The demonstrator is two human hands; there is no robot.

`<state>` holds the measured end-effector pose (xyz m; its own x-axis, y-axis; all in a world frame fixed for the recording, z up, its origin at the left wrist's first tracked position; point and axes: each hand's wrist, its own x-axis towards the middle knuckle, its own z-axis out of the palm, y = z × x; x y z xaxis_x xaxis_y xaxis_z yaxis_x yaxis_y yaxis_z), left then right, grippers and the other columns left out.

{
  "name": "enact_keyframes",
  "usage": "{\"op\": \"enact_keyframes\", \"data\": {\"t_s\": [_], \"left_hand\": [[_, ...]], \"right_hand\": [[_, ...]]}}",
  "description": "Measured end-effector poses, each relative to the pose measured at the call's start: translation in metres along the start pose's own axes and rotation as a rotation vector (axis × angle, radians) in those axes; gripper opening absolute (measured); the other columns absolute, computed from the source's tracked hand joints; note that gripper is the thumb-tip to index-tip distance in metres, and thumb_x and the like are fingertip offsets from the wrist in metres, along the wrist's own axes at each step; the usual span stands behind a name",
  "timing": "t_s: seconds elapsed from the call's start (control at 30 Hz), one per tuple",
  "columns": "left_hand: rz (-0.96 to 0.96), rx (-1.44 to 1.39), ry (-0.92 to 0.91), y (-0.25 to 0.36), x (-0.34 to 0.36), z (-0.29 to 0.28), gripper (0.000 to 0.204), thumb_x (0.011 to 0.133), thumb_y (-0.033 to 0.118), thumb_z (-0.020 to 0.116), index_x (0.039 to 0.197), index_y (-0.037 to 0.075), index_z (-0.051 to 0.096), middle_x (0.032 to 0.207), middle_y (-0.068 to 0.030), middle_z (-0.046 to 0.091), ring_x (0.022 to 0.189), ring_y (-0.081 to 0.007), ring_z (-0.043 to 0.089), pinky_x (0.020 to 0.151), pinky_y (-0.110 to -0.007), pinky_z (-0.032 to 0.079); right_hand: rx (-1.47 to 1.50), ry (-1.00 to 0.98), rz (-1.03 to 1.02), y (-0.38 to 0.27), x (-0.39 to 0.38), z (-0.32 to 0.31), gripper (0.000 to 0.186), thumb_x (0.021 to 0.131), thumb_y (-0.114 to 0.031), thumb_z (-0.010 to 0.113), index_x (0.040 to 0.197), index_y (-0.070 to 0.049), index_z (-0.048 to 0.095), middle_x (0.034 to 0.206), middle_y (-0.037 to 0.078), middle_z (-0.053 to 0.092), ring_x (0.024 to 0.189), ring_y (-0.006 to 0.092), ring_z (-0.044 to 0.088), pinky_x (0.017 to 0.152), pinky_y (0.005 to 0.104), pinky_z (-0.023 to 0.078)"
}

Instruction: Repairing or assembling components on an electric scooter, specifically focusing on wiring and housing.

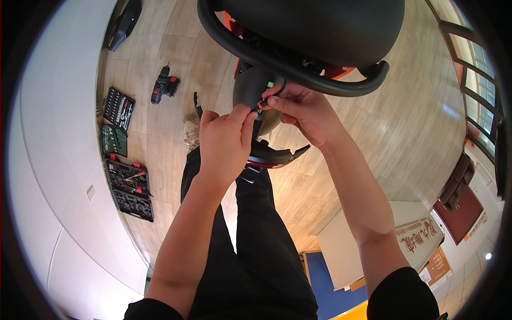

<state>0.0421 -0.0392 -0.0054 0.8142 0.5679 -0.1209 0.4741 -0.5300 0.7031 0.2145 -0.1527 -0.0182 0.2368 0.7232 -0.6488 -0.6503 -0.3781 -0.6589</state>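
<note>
A small red-and-black connector (261, 103) is pinched between the fingers of the left hand (224, 141) and the right hand (306, 112), just under the black curved bar (298, 72). Its direction cannot be told. Open wooden floor (373, 133) is seen around; tool cases (125, 181) lie well apart by the wall.

Bright daylight pours in from the tall glass windows (480, 80) on the right, glaring off the glossy pale wooden floor (426, 122). Fisheye bending curves every edge, corners go black, and far details perhaps blur slightly.
</note>
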Motion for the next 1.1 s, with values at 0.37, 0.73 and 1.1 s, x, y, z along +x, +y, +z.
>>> {"op": "enact_keyframes", "data": {"t_s": [0.37, 0.73, 1.1], "left_hand": [[0.017, 0.016, -0.020, -0.003, -0.001, -0.003, 0.015, 0.099, 0.019, 0.065, 0.088, 0.010, 0.061, 0.057, -0.0083, 0.060, 0.053, -0.0307, 0.055, 0.070, -0.039, 0.038], [0.006, 0.011, -0.029, -0.006, -0.015, -0.007, 0.016, 0.100, 0.020, 0.064, 0.087, 0.010, 0.060, 0.056, -0.0086, 0.059, 0.053, -0.0313, 0.054, 0.070, -0.039, 0.037], [0.046, 0.015, -0.015, -0.010, -0.026, -0.004, 0.019, 0.100, 0.020, 0.064, 0.084, 0.010, 0.060, 0.056, -0.0080, 0.060, 0.053, -0.0307, 0.055, 0.071, -0.039, 0.038]], "right_hand": [[-0.042, 0.029, 0.050, 0.002, 0.000, 0.003, 0.013, 0.097, -0.012, 0.073, 0.108, -0.005, 0.075, 0.097, 0.003, 0.075, 0.083, 0.0037, 0.063, 0.058, 0.0185, 0.038], [-0.109, 0.003, 0.118, 0.001, -0.002, 0.014, 0.016, 0.097, -0.011, 0.073, 0.110, -0.003, 0.074, 0.096, 0.003, 0.074, 0.080, 0.0034, 0.063, 0.059, 0.0181, 0.042], [-0.035, -0.011, 0.142, 0.019, -0.009, 0.014, 0.015, 0.098, -0.012, 0.072, 0.110, -0.002, 0.073, 0.095, 0.005, 0.074, 0.078, 0.0045, 0.062, 0.059, 0.0195, 0.041]]}}
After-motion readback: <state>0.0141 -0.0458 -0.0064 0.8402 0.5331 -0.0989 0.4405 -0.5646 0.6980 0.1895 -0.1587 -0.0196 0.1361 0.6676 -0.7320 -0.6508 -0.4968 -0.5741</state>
